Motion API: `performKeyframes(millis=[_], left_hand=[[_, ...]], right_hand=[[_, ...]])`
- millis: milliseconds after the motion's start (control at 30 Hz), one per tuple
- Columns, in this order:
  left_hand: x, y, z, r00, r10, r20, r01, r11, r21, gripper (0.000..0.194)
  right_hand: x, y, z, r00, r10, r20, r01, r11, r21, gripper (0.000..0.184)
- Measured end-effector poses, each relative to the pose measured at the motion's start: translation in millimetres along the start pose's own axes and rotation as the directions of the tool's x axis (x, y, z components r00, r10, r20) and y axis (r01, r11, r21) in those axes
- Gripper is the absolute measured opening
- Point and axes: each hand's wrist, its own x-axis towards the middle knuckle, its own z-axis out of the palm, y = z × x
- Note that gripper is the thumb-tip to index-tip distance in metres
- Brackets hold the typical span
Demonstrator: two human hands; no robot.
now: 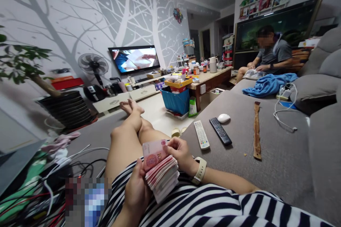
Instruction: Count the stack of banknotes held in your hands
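Observation:
A thick stack of red banknotes (162, 174) is held above my lap, over a black-and-white striped garment (205, 198). My left hand (135, 188) wraps round the stack's left side, its thumb along the edge. At the top right, my right hand (182, 154) pinches the upper corner of a note between thumb and fingers. That front note stands raised, while the rest fan out below it. A pale watch is on my right wrist.
On the grey sofa to the right lie a white remote (201, 134), a black remote (220, 131), a mouse (224, 118) and a wooden back scratcher (257, 131). Cables (48, 181) tangle at my left. Another person (274, 53) sits at the sofa's far end near a blue cloth (269, 84).

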Motion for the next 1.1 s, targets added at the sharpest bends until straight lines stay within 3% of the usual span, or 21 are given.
performKeyframes(millis=[100, 267, 333, 467, 567, 667, 767, 900, 1000, 1100], left_hand=[[1, -3, -3.2, 0.994, -0.083, 0.074, 0.088, 0.993, -0.073, 0.042], [5, -8, -13.1, 0.989, -0.042, 0.139, 0.059, 0.991, -0.122, 0.039], [6, -9, -18.0, 0.983, -0.04, 0.182, 0.062, 0.991, -0.117, 0.041], [6, -10, -25.2, 0.987, -0.023, 0.156, 0.039, 0.994, -0.103, 0.05], [6, -11, -26.7, 0.988, 0.0, 0.154, 0.02, 0.992, -0.127, 0.052], [5, -10, -25.4, 0.988, -0.004, 0.156, 0.029, 0.987, -0.158, 0.053], [2, -7, -23.2, 0.982, -0.028, 0.186, 0.064, 0.979, -0.192, 0.052], [5, -5, -24.8, 0.977, -0.03, 0.211, 0.076, 0.975, -0.208, 0.05], [10, -7, -29.2, 0.979, 0.015, 0.205, 0.036, 0.969, -0.243, 0.049], [10, -6, -31.1, 0.976, 0.036, 0.213, 0.023, 0.964, -0.267, 0.052]], right_hand=[[-1, 5, 1, 1.0, 0.004, 0.018, -0.004, 0.999, 0.036, 0.029], [-3, 5, -1, 0.995, 0.016, 0.103, -0.022, 0.998, 0.06, 0.031], [-6, -3, -5, 0.979, -0.022, 0.203, 0.015, 0.999, 0.037, 0.033], [-8, -20, -20, 0.861, 0.024, 0.508, -0.014, 1.0, -0.023, 0.033], [-5, -28, -30, 0.793, -0.004, 0.609, 0.042, 0.998, -0.048, 0.024], [-1, -33, -34, 0.722, -0.068, 0.688, 0.186, 0.978, -0.098, 0.02], [2, -35, -30, 0.667, -0.136, 0.732, 0.386, 0.904, -0.184, 0.021], [1, -30, -13, 0.631, -0.209, 0.747, 0.621, 0.713, -0.325, 0.024], [-1, -25, 1, 0.588, -0.25, 0.769, 0.739, 0.553, -0.385, 0.025], [-4, -24, 9, 0.551, -0.292, 0.782, 0.795, 0.467, -0.386, 0.025]])
